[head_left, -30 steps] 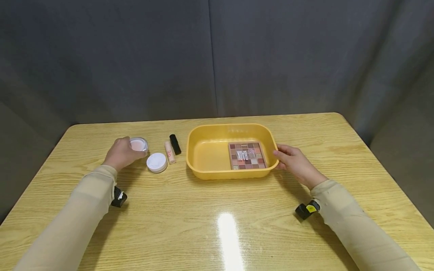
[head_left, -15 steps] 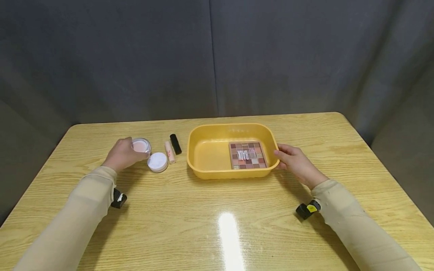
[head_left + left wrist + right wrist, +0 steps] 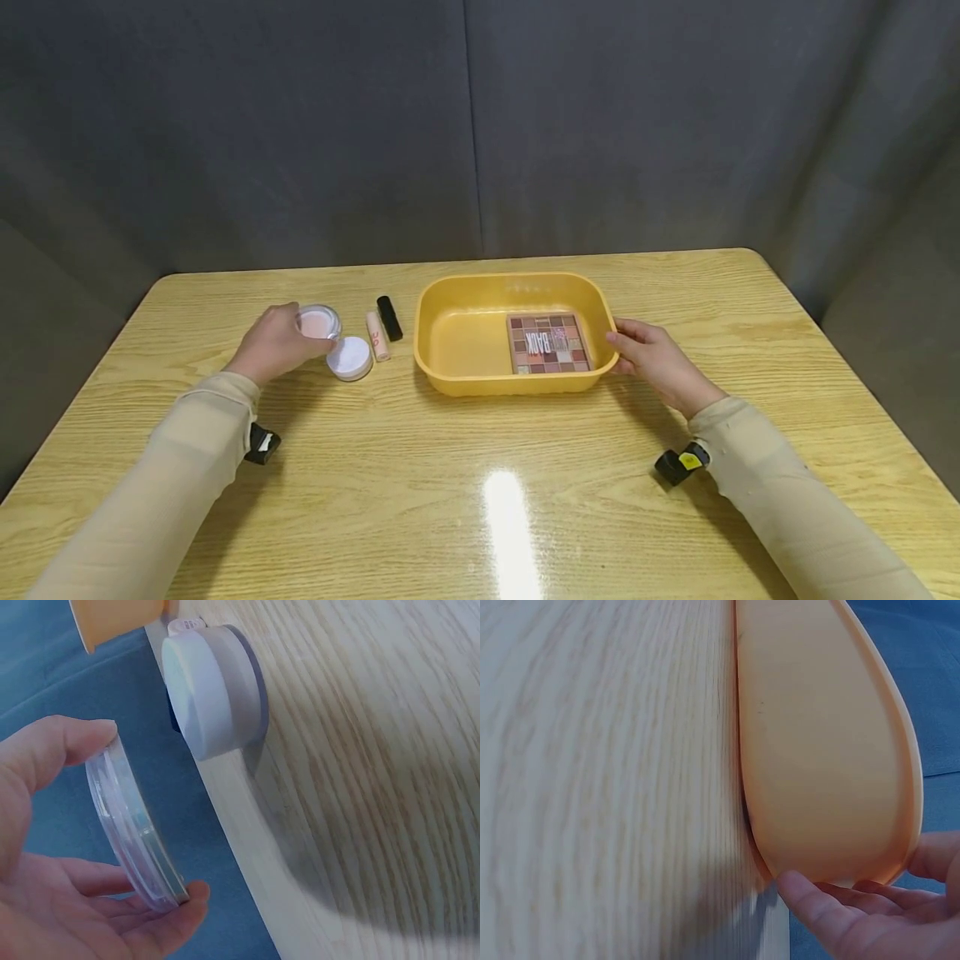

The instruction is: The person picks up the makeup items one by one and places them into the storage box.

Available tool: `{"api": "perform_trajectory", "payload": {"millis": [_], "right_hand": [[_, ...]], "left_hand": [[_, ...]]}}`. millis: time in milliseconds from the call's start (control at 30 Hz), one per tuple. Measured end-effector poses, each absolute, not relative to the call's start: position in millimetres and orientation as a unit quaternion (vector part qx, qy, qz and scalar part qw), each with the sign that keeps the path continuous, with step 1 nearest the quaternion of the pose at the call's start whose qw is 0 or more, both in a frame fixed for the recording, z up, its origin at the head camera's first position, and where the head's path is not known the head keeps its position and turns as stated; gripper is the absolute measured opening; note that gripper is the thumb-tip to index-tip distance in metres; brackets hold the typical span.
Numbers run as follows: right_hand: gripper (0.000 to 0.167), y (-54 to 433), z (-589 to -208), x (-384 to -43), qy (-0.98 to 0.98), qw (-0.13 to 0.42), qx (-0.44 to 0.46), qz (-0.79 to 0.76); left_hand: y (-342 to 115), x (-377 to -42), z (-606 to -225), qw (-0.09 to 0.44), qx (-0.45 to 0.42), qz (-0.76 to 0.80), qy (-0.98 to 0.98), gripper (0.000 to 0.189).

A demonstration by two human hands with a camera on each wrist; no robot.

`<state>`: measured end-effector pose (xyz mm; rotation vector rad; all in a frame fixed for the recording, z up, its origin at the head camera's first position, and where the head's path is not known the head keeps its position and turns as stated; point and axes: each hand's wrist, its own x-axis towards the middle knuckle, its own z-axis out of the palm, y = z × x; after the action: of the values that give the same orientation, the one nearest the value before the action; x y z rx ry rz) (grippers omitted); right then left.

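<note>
My left hand (image 3: 273, 343) pinches a round, flat powder compact (image 3: 318, 322) by its edges, thumb on one side and fingers on the other. In the left wrist view the compact (image 3: 139, 825) shows a clear case and stands off the table. Close beside it sits a round white-lidded jar (image 3: 349, 358). At the right end of a yellow plastic bin (image 3: 465, 386), my right hand (image 3: 656, 362) grips the rim, thumb over the edge and fingers against the outer wall. The right wrist view shows those fingers along the bin's wall (image 3: 817, 750). An eyeshadow palette (image 3: 547, 343) lies inside the bin.
Between the jar and the bin lie a pale pink lipstick-like tube (image 3: 378, 337) and a black tube (image 3: 389, 318), side by side. The wooden table (image 3: 405, 483) ends at a dark grey curtain (image 3: 337, 133) behind.
My left hand has moved a little to the right with the compact, which now overlaps the jar's edge in the head view. My right hand stays on the bin's rim.
</note>
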<state>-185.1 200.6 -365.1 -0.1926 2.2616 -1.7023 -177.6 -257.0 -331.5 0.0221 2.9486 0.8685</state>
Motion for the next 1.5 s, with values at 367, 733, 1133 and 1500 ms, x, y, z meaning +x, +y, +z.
{"api": "perform_trajectory", "payload": {"millis": [367, 733, 1133, 1500], "right_hand": [[0.051, 201.3, -365.6, -185.8, 0.79, 0.154, -0.063, -0.59], [0.052, 201.7, -365.0, -186.1, 0.791, 0.154, -0.061, -0.588], [0.053, 201.6, -365.1, -186.1, 0.791, 0.156, -0.06, -0.588], [0.053, 201.7, -365.3, -186.0, 0.786, 0.158, -0.057, -0.595]], "left_hand": [[-248.1, -174.7, -322.9, 0.044, 0.018, 0.278, 0.96, 0.059], [-241.1, -170.6, -317.3, 0.049, 0.033, 0.285, 0.957, 0.059], [-227.8, -167.6, -311.4, 0.054, 0.052, 0.283, 0.956, 0.06], [-213.0, -161.9, -306.9, 0.046, 0.079, 0.275, 0.957, 0.049]]}}
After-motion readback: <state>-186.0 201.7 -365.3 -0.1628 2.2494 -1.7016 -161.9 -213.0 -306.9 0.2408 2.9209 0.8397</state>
